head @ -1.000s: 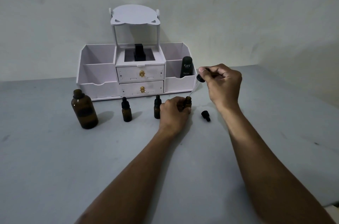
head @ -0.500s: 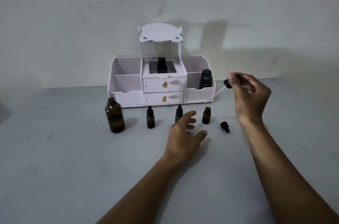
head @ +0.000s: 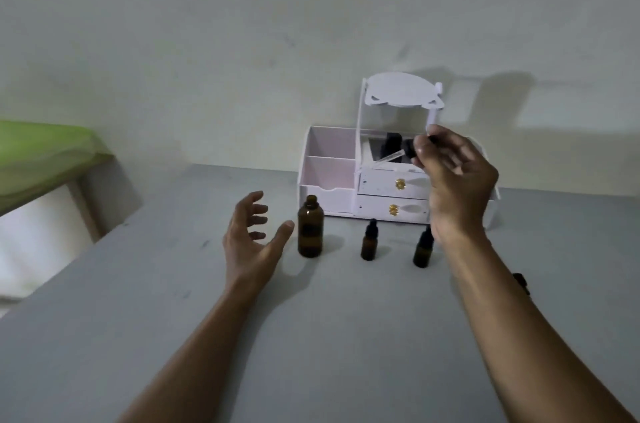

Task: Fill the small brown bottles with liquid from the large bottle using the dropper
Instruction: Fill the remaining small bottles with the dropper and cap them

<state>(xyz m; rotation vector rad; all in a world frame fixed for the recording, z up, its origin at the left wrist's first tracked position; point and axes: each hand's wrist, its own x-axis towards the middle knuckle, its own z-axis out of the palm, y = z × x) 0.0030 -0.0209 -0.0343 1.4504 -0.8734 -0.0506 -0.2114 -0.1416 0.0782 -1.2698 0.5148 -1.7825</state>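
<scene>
Reaching left hand (head: 251, 237) has neared large bottle (head: 310, 231) since before.

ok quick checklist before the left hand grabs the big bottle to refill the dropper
1. Big bottle uncapped and upright: ok.
2. Left hand empty and open beside the big bottle, not touching it: ok.
3. Dropper held in the right hand by its black bulb: ok.
4. Liquid left in the dropper tube: cannot tell, too blurred.
5. Two small bottles upright and apart from the big bottle: ok.
6. Third small bottle in view: not ok, the right arm hides that spot.
</scene>
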